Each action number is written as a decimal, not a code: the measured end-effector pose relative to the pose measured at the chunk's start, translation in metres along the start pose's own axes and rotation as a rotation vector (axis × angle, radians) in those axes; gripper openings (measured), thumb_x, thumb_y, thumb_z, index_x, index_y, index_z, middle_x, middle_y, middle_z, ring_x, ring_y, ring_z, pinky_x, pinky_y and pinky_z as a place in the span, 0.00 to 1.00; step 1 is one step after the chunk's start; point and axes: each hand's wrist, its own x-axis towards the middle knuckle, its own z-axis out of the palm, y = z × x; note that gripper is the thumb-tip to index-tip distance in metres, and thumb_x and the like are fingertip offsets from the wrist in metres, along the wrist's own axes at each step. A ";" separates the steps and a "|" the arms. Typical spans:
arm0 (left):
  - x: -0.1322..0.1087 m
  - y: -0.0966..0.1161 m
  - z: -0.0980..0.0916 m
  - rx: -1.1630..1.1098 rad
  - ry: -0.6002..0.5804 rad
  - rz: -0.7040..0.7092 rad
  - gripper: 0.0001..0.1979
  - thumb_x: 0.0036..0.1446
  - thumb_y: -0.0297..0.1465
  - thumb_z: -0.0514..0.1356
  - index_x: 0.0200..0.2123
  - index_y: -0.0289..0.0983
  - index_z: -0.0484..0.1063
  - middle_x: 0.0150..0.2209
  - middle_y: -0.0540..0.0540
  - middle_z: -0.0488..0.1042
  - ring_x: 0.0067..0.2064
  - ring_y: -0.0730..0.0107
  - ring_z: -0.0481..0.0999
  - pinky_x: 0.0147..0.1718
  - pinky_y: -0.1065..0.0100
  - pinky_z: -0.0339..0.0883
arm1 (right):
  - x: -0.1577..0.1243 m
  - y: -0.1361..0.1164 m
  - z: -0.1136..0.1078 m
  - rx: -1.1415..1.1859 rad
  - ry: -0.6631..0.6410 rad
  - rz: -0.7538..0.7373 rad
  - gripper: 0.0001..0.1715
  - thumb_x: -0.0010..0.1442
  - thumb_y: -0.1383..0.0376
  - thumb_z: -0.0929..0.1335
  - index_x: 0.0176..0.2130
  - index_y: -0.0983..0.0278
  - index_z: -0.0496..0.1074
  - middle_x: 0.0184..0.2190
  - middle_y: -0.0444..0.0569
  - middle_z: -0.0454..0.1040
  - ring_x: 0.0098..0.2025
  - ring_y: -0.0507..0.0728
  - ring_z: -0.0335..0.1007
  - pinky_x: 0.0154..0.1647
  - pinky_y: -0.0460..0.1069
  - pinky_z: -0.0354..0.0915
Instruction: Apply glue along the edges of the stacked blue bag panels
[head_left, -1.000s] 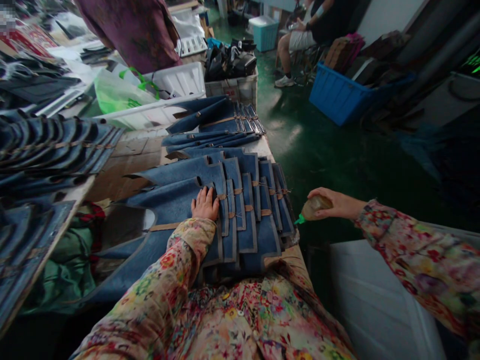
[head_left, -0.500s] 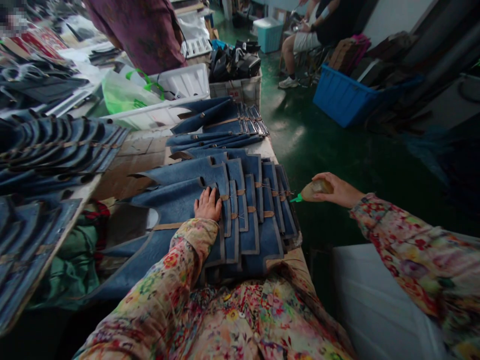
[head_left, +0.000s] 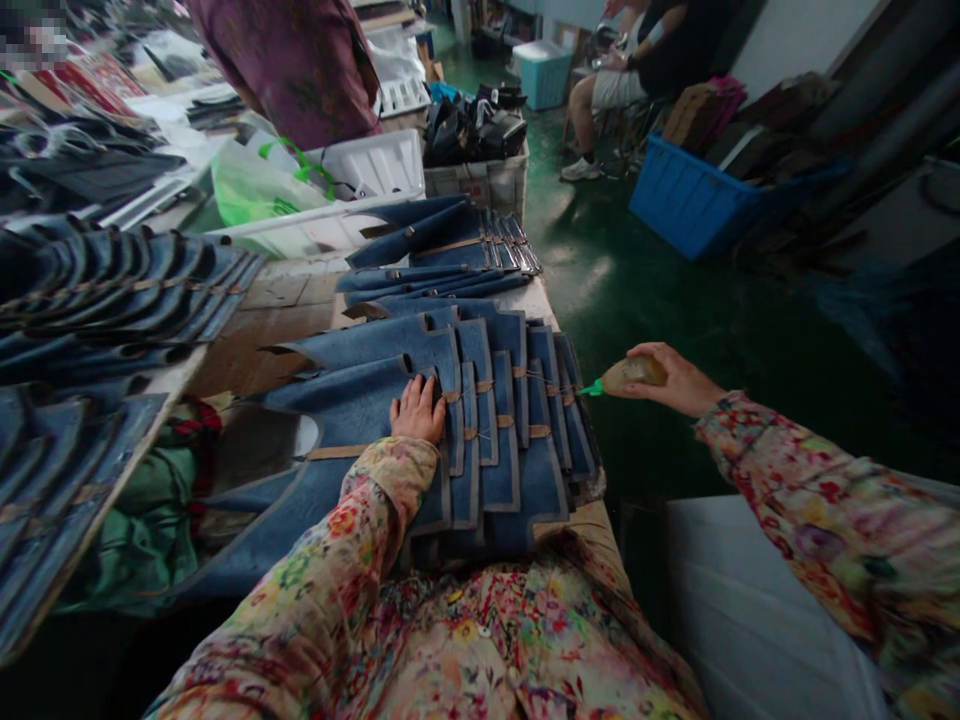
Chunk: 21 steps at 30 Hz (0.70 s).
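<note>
Overlapping blue panels (head_left: 360, 400) with grey edging and small tan tabs lie fanned out on the table before me. My left hand (head_left: 418, 409) rests flat on the top panel, fingers outstretched, near the row of tabs. In my right hand (head_left: 679, 380) is a squeeze bottle (head_left: 630, 375), yellowish and worn, with a green nozzle. It is held sideways, the nozzle pointing left at the tab of the rightmost panel; whether the tip touches, I cannot tell. Loose threads trail from several tabs.
More blue panels (head_left: 127, 285) are stacked at left. Behind the fan are folded panels (head_left: 442, 235) and a white bin (head_left: 397, 165) with a green-handled bag. A blue crate (head_left: 675, 205) stands on the floor at right. One person stands beyond the table; another sits farther back.
My right hand has brought the bottle's nozzle slightly left and up, closer to the rightmost tab. My left hand stays on the top panel. The view has shifted slightly.
</note>
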 end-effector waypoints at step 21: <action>0.001 -0.003 0.004 -0.006 0.012 0.015 0.28 0.63 0.41 0.45 0.64 0.40 0.54 0.66 0.46 0.52 0.66 0.61 0.53 0.62 0.50 0.47 | 0.082 0.006 0.014 -0.040 0.214 0.103 0.29 0.44 0.50 0.69 0.44 0.60 0.65 0.45 0.54 0.67 0.51 0.66 0.64 0.55 0.61 0.60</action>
